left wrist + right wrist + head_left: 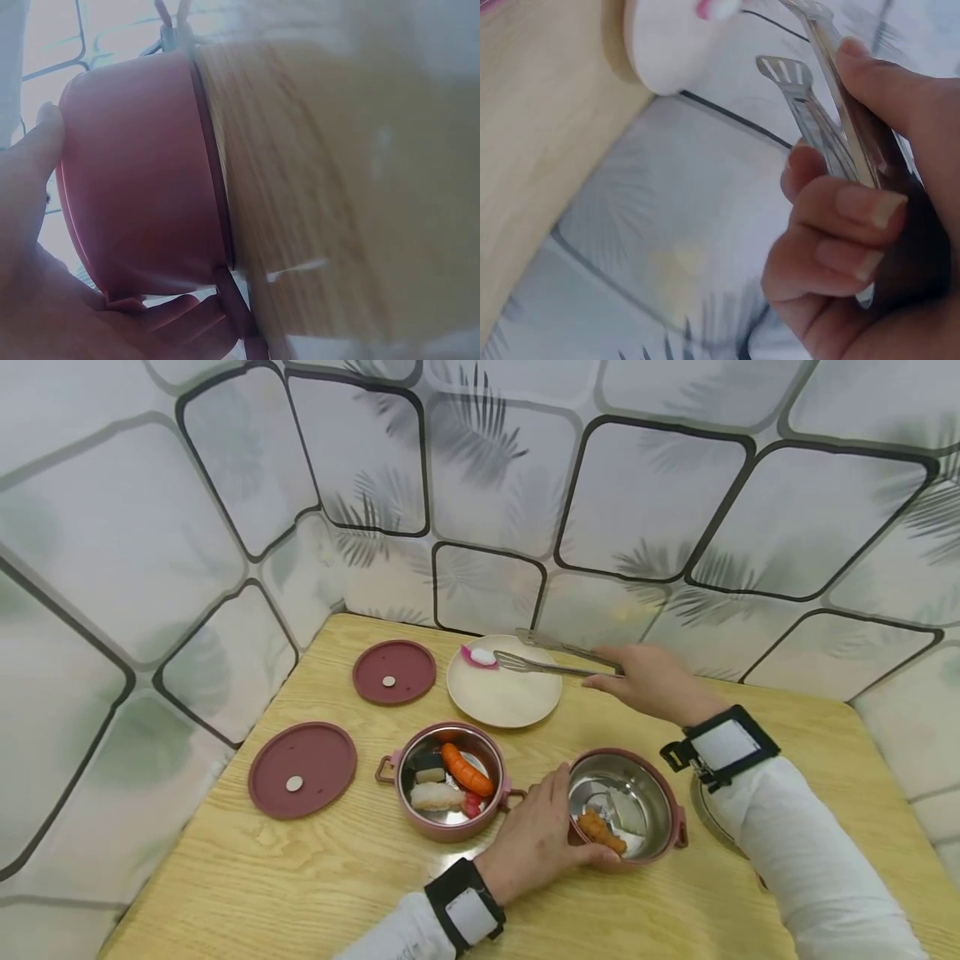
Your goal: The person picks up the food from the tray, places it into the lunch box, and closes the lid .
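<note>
My right hand (pixel 652 681) grips metal tongs (pixel 558 669), seen close up in the right wrist view. The tongs' jaws stand apart over the cream plate (pixel 517 702), one slotted end close beside a pink-and-white piece (pixel 481 657). My left hand (pixel 536 839) holds the right-hand pink pot (pixel 660 777), thumb at its near rim and fingers along its left side; the left wrist view shows the pot's outer wall (pixel 142 180). Inside lie a brown fried-looking piece (pixel 600 832) and a pale flat piece (pixel 625 812).
Left of that pot, another pink pot (pixel 444 832) holds an orange sausage (pixel 467 770), a shrimp-like white piece (pixel 437 796), a dark block and a red piece. Two maroon lids (pixel 300 752) (pixel 393 660) lie at left. A metal-rimmed round object (pixel 708 810) is partly hidden under the right forearm. Patterned cloth walls enclose the table.
</note>
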A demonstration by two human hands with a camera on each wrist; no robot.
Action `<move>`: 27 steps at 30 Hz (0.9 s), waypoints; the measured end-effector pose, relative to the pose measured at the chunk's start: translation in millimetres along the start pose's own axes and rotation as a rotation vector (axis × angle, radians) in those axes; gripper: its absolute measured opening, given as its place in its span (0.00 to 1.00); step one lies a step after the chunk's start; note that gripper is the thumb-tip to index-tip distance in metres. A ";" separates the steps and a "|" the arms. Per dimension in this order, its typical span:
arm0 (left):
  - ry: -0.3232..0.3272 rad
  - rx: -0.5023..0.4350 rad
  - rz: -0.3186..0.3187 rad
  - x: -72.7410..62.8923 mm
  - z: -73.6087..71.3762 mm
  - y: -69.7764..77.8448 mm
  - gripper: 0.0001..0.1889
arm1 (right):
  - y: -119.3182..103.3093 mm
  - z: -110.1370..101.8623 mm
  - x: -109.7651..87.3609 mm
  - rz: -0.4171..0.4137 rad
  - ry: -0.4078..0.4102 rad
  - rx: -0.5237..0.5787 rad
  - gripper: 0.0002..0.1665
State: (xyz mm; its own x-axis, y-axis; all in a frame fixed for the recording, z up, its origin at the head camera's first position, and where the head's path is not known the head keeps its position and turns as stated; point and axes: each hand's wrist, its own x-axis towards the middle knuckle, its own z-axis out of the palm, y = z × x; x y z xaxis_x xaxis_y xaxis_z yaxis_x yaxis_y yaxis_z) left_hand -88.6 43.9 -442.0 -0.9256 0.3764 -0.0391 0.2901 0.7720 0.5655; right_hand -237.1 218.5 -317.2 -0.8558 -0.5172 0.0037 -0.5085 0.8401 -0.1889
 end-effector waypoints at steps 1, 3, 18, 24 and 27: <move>0.000 0.003 0.003 -0.1 0.5 0.0 0.64 | -1.0 4.0 7.1 0.003 -0.019 0.003 0.36; 0.009 0.011 0.016 0.1 1.6 -0.1 0.63 | -2.8 12.9 21.2 0.014 -0.049 0.005 0.36; -0.007 0.018 0.021 2.8 1.8 1.8 0.61 | -17.0 53.6 73.9 0.052 -0.094 0.012 0.29; 0.006 0.022 0.016 2.1 1.0 -1.0 0.61 | -13.4 53.0 68.5 0.039 -0.090 0.060 0.29; 0.006 0.019 0.013 2.0 0.9 -0.4 0.62 | -7.2 42.3 55.5 0.032 -0.074 0.116 0.29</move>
State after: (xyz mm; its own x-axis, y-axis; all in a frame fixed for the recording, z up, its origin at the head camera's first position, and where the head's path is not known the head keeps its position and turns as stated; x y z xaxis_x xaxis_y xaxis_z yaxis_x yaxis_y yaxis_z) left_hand -90.3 44.8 -443.1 -0.9232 0.3833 -0.0272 0.3063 0.7769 0.5501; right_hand -277.0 176.8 -357.2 -0.8600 -0.5046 -0.0758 -0.4629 0.8340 -0.3002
